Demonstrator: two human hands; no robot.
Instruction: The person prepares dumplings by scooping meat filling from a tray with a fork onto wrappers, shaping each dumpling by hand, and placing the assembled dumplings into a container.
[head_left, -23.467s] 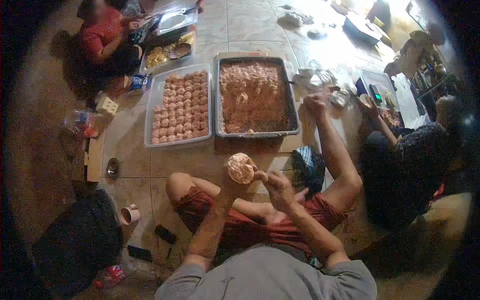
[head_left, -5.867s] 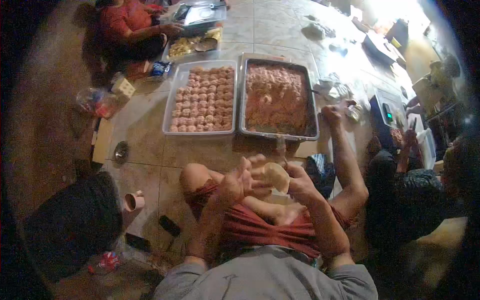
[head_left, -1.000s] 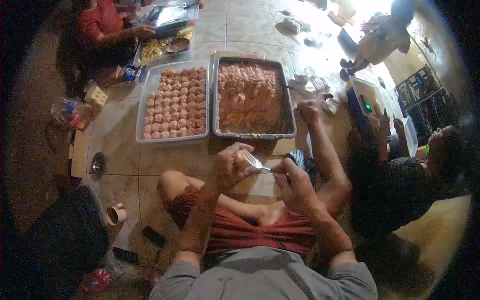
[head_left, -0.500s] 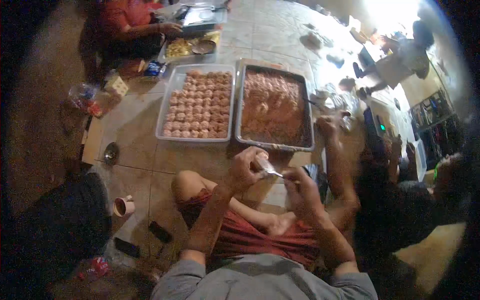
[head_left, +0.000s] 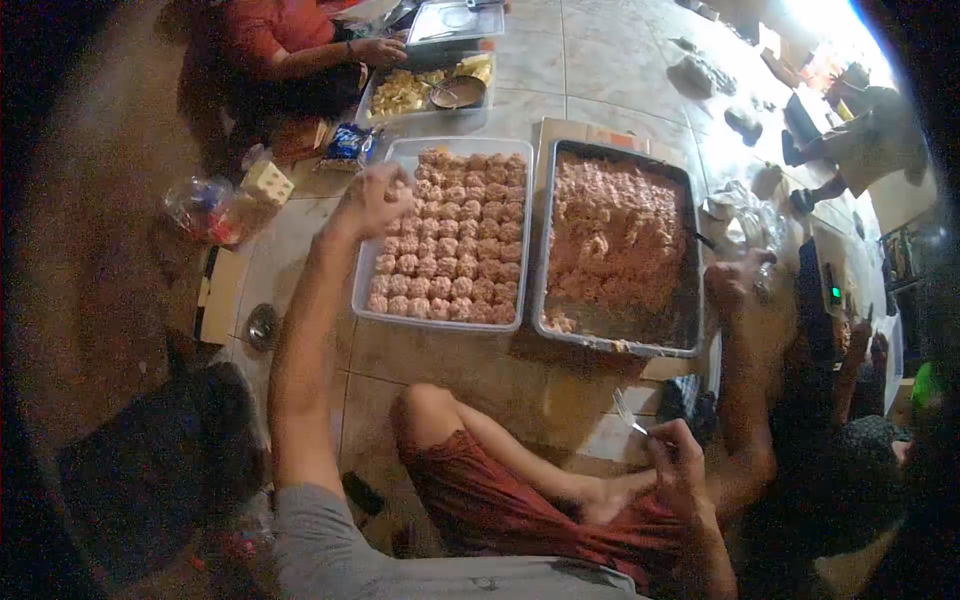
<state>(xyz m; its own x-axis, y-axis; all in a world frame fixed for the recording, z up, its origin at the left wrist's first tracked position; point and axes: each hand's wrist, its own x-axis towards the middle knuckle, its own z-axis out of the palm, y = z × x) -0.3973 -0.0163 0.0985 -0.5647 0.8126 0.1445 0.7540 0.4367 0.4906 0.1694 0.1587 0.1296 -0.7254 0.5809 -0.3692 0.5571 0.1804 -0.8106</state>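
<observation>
My left hand (head_left: pixel 385 200) is over the upper left part of a clear container (head_left: pixel 436 323) with rows of meatballs (head_left: pixel 440 240). Its fingers are curled together, and what they hold, if anything, is hidden. A fork (head_left: pixel 628 412) points up and left from my right hand (head_left: pixel 678 455), which is closed on its handle above my lap. Right of the meatballs stands a dark tray (head_left: pixel 620 346) of pink minced meat (head_left: pixel 620 215), with part of its lower floor showing bare.
A person in red (head_left: pixel 290 50) sits at the upper left by a box of yellow food (head_left: pixel 400 95). A co-worker's hand (head_left: pixel 740 280) is right of the tray. Another person (head_left: pixel 850 150) is at the upper right. A steel bowl (head_left: pixel 262 326) stands on the left floor.
My left hand has moved from in front of me, near the fork, up and left over the meatball container. My right hand with the fork is lower and farther right. The view has shifted.
</observation>
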